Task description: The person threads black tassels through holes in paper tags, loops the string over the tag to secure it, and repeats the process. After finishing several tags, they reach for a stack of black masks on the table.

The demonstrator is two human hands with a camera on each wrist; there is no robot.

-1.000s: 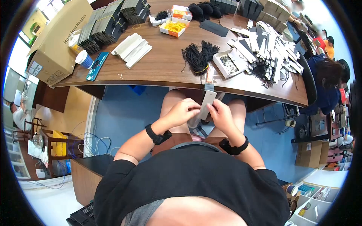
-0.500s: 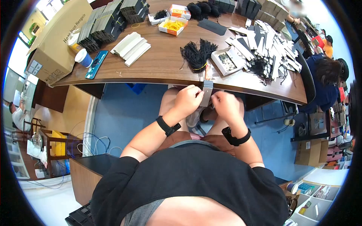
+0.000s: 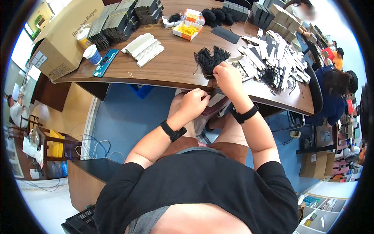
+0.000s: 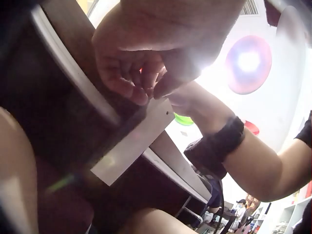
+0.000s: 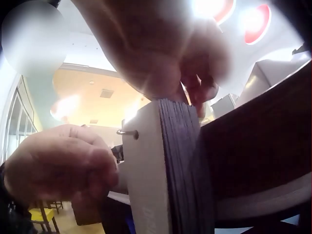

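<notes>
Between both hands a stack of long grey-white cards hangs at the table's front edge; the right wrist view shows its front card (image 5: pixel 144 170), with a metal piece through the hole. My left hand (image 3: pixel 194 103) is beside the stack, fingers curled and fingertips together by the card's top (image 4: pixel 134 141) in the left wrist view; whether they pinch anything is hidden. Beyond the stack, my right hand (image 3: pixel 230 80) has its fingertips at the lower end of a black cord bundle (image 3: pixel 210 58), seemingly pinching there.
On the table (image 3: pixel 175 70) are a white card pile (image 3: pixel 143 48), a phone (image 3: pixel 106 63), a paper cup (image 3: pixel 92 54), a box of yellow bands (image 3: pixel 187 30) and dark card stacks. Loose cards (image 3: pixel 269 50) spread at the right, near a small white box (image 3: pixel 243 66). A large carton (image 3: pixel 64 43) stands left.
My right hand has moved up from beside the hanging cards to the cord bundle. The left hand came up earlier to the stack's top and now stays there.
</notes>
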